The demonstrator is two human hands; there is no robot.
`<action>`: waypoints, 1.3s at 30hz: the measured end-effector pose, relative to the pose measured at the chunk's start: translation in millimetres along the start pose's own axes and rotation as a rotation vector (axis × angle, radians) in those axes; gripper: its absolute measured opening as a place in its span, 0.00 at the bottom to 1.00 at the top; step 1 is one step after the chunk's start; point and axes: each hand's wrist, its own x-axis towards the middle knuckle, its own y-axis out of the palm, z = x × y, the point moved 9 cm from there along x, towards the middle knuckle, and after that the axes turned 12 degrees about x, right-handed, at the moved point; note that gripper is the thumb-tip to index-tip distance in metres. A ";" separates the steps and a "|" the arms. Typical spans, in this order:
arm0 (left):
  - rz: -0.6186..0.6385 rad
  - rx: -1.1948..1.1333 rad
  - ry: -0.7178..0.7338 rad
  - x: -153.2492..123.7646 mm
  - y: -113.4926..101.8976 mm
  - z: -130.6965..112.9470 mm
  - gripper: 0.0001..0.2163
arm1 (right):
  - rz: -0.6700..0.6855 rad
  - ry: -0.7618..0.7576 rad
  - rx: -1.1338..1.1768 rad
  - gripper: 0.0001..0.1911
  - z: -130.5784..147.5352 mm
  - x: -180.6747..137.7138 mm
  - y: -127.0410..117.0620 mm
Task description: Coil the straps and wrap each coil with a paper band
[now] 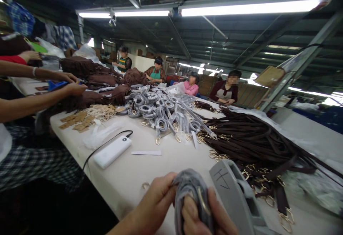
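Note:
A coiled strap (190,181) in greyish clear wrapping, with a gold metal ring showing on it, is held up at the bottom middle. My left hand (159,199) pinches the coil's near-left edge between closed fingers. Wrapped around its lower right side is my right hand (197,217), with some fingers inside the loop. Just right of my hands stands a grey plastic device (233,192) with black pen marks, resembling a tape dispenser. Behind my left hand a gold ring (145,185) lies on the white table (118,181).
Wrapped coils (160,106) are piled mid-table, beside dark brown straps (254,135) with gold clasps. A white power bank (113,151) with a cable, a paper strip (146,153) and brown tags (80,120) lie left. A co-worker's hands (72,83) work at far left; several people sit beyond.

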 end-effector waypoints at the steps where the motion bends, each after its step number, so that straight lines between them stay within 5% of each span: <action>1: -0.029 -0.059 -0.019 1.4 -0.2 -0.1 0.17 | 0.036 -0.021 0.065 0.29 2.9 3.5 6.1; 4: -0.062 -0.293 -0.123 2.3 10.4 10.7 0.17 | 0.128 -0.182 0.157 0.26 24.3 13.1 19.7; 8: 0.024 -0.654 -0.317 -3.5 41.8 35.0 0.23 | 0.024 -0.350 -0.027 0.27 47.1 22.3 8.8; 15: -0.027 -0.655 -0.401 -8.8 31.6 44.0 0.21 | -0.032 -0.420 -0.487 0.31 41.6 33.9 -13.4; 18: 0.032 -0.575 -0.373 -8.6 29.5 45.0 0.20 | -0.056 -0.425 -0.331 0.31 42.4 33.0 -19.0; 22: -0.098 -0.144 -0.205 -0.2 0.2 47.3 0.17 | 0.077 -0.326 0.124 0.25 40.7 29.4 -1.7; 26: -0.097 0.065 -0.126 4.4 -7.9 42.9 0.20 | 0.133 -0.246 0.261 0.22 42.3 25.7 13.3; 33: 0.087 -0.248 -0.164 -3.5 35.6 45.5 0.22 | 0.019 -0.391 0.149 0.22 51.0 35.1 -14.8; 39: -0.026 -0.517 -0.352 -9.6 40.2 68.5 0.15 | 0.094 -0.388 0.081 0.26 38.2 37.9 -21.5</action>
